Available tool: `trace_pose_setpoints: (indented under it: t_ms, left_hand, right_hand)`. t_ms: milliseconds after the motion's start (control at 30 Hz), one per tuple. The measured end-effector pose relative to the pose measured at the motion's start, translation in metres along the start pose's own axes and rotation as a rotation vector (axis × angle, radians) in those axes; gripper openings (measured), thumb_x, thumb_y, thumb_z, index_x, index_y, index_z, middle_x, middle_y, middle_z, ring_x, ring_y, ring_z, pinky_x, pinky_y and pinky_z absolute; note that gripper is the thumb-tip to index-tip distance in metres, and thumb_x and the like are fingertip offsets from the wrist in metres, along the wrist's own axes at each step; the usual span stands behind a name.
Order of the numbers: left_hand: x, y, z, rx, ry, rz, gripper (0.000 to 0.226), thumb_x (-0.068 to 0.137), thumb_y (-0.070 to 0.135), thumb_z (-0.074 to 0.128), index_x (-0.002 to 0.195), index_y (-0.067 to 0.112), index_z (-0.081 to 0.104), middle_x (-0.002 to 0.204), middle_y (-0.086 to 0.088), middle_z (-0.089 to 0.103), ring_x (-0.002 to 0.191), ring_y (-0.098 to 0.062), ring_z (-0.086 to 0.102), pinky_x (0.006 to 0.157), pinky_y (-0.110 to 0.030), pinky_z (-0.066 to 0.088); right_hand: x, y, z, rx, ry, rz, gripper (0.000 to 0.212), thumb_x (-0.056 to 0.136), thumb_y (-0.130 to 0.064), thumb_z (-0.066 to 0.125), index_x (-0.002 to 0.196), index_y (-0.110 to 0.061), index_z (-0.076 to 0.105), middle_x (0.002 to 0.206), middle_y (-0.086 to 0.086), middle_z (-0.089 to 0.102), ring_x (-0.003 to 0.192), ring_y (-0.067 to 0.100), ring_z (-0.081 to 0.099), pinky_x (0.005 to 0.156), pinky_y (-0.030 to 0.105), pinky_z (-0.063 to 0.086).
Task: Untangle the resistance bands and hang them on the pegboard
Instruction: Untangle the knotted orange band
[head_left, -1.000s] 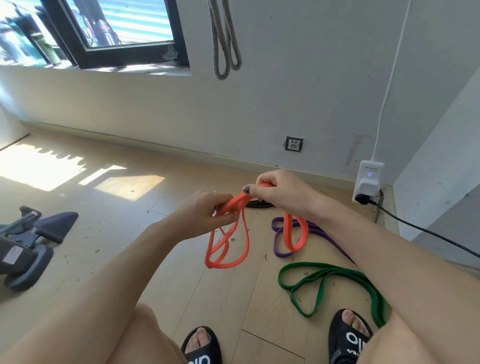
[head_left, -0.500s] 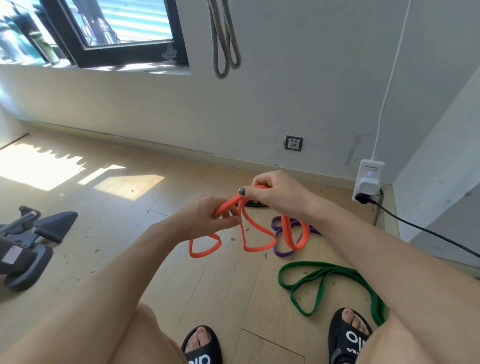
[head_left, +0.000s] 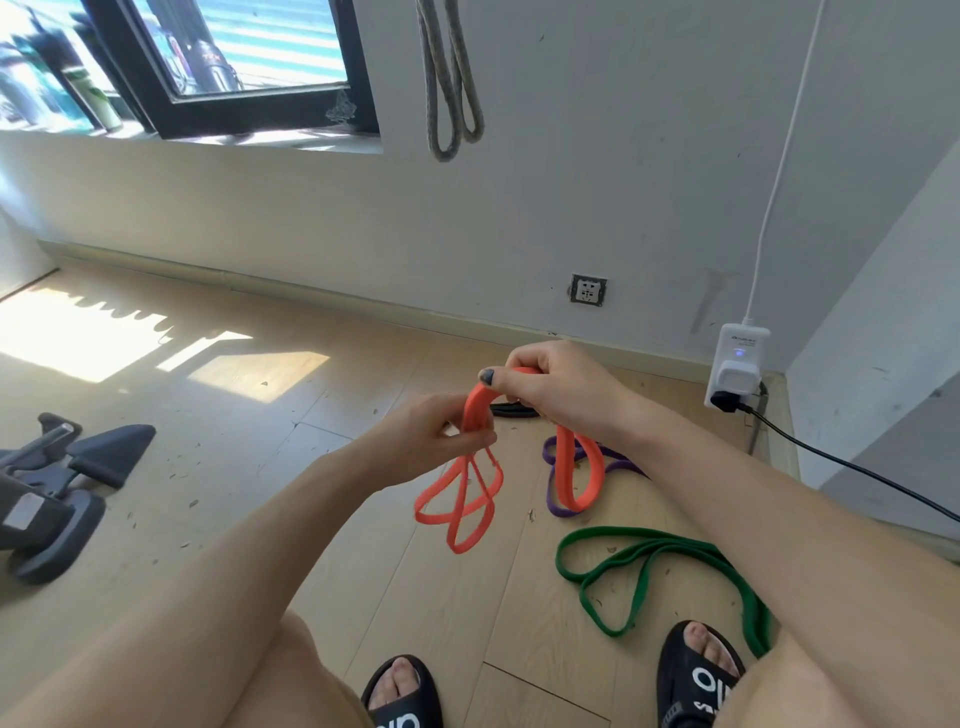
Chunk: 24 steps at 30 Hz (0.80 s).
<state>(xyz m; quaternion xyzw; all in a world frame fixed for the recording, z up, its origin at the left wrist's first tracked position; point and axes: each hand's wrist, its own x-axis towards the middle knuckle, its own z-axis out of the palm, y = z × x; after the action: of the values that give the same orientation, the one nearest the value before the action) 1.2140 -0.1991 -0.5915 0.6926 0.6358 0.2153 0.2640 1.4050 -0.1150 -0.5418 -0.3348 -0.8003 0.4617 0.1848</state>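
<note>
Head view, both hands (head_left: 558, 387) gripping orange band (head_left: 470, 512)

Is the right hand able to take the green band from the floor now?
Probably not at once: the right hand and the left hand both grip the orange band. The green band lies uncovered on the floor.

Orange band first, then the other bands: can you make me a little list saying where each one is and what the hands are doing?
orange band: held up in both hands, loops hanging down
left hand: pinches the orange band
right hand: grips its top
purple band: on the floor, behind the orange loop
green band: on the floor by the right sandal
grey band: hanging on the wall
</note>
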Motion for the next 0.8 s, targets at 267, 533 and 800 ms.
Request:
trace_pose_setpoints:
  t_ms: [267, 533, 800]
  left_hand:
    - [0.0002, 0.0030, -0.0013, -0.026, -0.072, -0.058, 0.024, 0.096, 0.038, 0.065, 0.117, 0.026, 0.071, 0.101, 0.009, 0.076, 0.092, -0.007, 0.071, 0.093, -0.032, 0.059]
    - [0.0002, 0.0039, -0.0008, 0.018, -0.103, -0.062, 0.008, 0.096, 0.039, 0.066, 0.101, 0.035, 0.071, 0.075, 0.025, 0.070, 0.066, -0.005, 0.064, 0.069, -0.020, 0.055]
    - [0.0018, 0.0029, 0.0035, 0.002, -0.042, -0.062, 0.007, 0.091, 0.034, 0.073, 0.086, 0.032, 0.068, 0.074, 0.015, 0.070, 0.070, -0.007, 0.068, 0.075, -0.025, 0.060]
  right_hand:
    - [-0.0015, 0.0016, -0.0057, 0.006, 0.024, 0.011, 0.040, 0.096, -0.047, 0.065, 0.079, -0.011, 0.070, 0.057, -0.008, 0.044, 0.051, 0.006, 0.040, 0.057, 0.026, 0.036]
    - [-0.0021, 0.0030, -0.0077, -0.008, 0.040, 0.019, 0.040, 0.097, -0.048, 0.065, 0.084, -0.011, 0.073, 0.059, -0.007, 0.048, 0.053, 0.005, 0.043, 0.058, 0.024, 0.039]
    - [-0.0010, 0.0003, -0.0028, 0.029, 0.037, 0.012, 0.044, 0.095, -0.052, 0.065, 0.083, -0.010, 0.071, 0.059, -0.006, 0.046, 0.051, 0.006, 0.041, 0.059, 0.029, 0.038]
